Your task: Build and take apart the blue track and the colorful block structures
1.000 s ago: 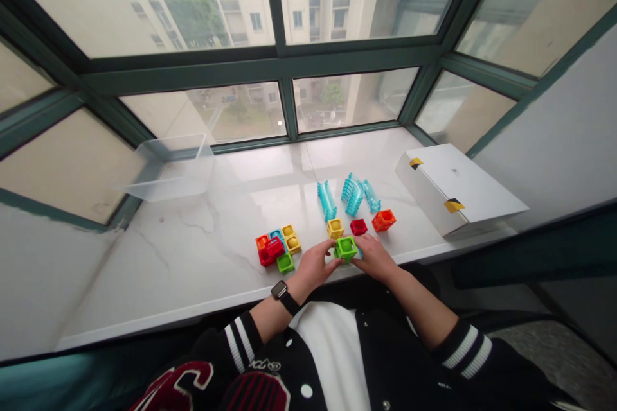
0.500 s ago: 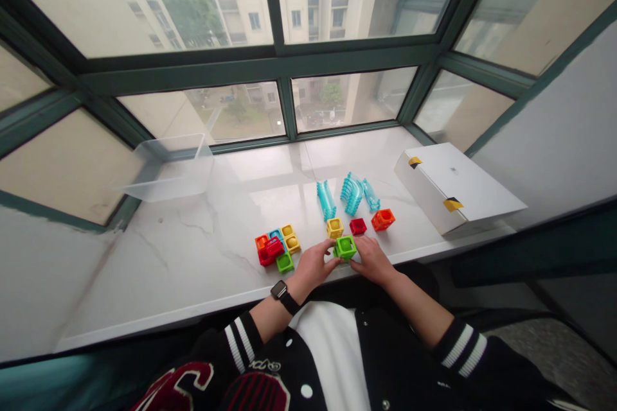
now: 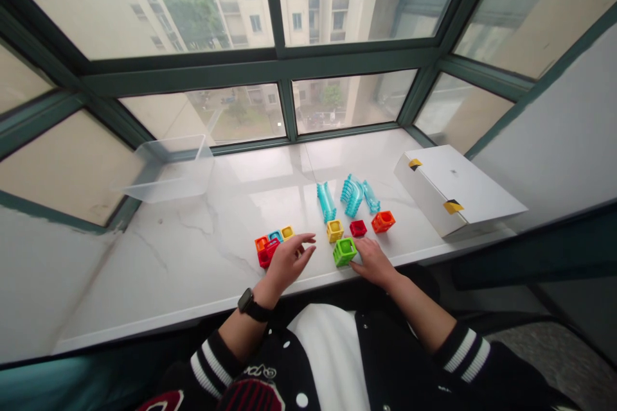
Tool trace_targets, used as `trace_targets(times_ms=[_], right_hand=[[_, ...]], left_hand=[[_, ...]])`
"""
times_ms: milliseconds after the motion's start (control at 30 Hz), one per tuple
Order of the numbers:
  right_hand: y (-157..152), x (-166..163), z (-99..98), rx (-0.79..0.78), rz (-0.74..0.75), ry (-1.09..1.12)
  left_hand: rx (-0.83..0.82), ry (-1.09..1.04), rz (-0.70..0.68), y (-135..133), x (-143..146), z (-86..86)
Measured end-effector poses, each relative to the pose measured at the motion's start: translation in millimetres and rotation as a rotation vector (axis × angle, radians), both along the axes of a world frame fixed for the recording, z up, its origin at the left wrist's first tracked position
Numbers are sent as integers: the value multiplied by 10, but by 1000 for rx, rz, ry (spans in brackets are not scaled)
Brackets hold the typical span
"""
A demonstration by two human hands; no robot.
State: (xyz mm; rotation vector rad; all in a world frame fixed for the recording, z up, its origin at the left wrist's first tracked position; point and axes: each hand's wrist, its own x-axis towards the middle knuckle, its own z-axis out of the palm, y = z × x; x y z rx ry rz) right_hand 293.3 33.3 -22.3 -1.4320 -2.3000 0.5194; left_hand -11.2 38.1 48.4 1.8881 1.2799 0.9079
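The left hand (image 3: 285, 264) is partly open and empty, thumb and index finger apart, with its palm over the near side of a cluster of joined blocks (image 3: 268, 252). The right hand (image 3: 372, 261) is half curled, its fingers at the right side of the green block (image 3: 344, 252); whether they pinch it or merely rest there, I cannot tell. The green block is near the front edge of the worktop (image 3: 193, 244), just in front of the yellow block (image 3: 334, 231).

The likeliest slip, I judge, is at that edge: with only 1 hand at the green block, a nudge toward the body could tip it off. A push forward would instead drive it into the yellow block, or into the red block (image 3: 358, 228) just beyond the right fingers, with the orange block (image 3: 384, 221) close on the right.

On the left, the hand hides part of the cluster, so a blind grab could pull the wrong block or split the joined ones. A trailing sleeve cuff (image 3: 212, 366) might also catch the edge. The 3 clear blue pieces (image 3: 352, 196) lie behind the loose blocks, where an overlong reach could scatter them.
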Motion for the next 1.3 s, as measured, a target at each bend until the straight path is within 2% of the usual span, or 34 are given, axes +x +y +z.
trace_targets(times_ms=[100,167,267,367,467,567,733,933,1133,1300], right_hand=[[-14,44,33,1,-3,7],[-31,89,91,38,-8,26],[-43,165,217,107,-27,74],[-29,218,350,164,-81,138],[-5,215,451,201,-147,224],[2,162,512,223,-184,277],[-29,90,541,225,-197,298],[-58,113,473,206,-219,316],[-53,101,459,245,-240,343],[-14,-16,648,350,-240,406]], left_hand=[[98,-15,198,-29,-400,127],[160,21,333,-53,-670,145],[172,51,464,-97,-999,46],[123,71,467,-150,-1153,-143],[62,96,382,-182,-1128,-302],[7,144,310,-162,-1020,-382],[-21,252,284,-72,-908,-428],[-109,293,324,-81,-935,-419],[-113,53,327,-163,-938,-322],[-158,-294,333,-193,-807,-111]])
